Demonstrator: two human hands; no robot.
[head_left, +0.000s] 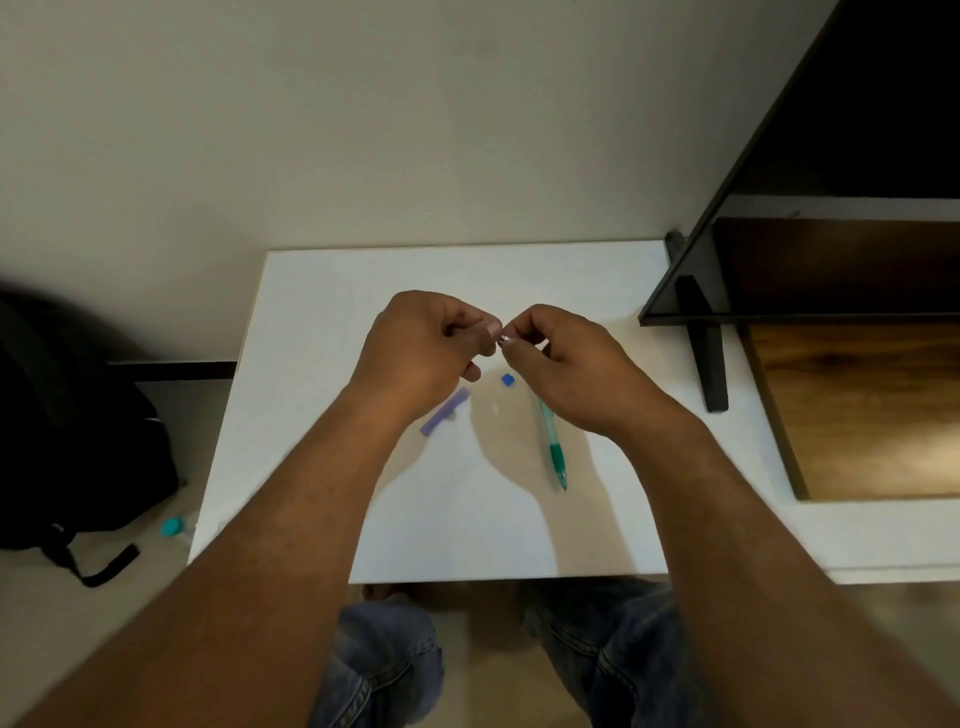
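- The small silvery part (503, 340) is tiny and sits in the air over the middle of the white bench (311, 364). If either pinch slackens, we judge that it drops and may bounce off the bench to the floor.
- If we push the two pinches together out of line, the part could bend or flick away toward twelve o'clock.
- A sinking wrist could scatter the loose pieces below. The blue cap (507, 380) lies at six o'clock of the part, with a small white piece (494, 408) just past it. The green pen (551, 447) lies at five o'clock and the purple strip (445, 411) at seven o'clock.
- The left grip (431, 353) is closed to a fingertip pinch, its other fingers curled in. Its tips meet the part from nine o'clock.
- The right grip (566, 364) is likewise closed, thumb and forefinger pinching the part from three o'clock.
- We cannot tell which grip carries more of the part.
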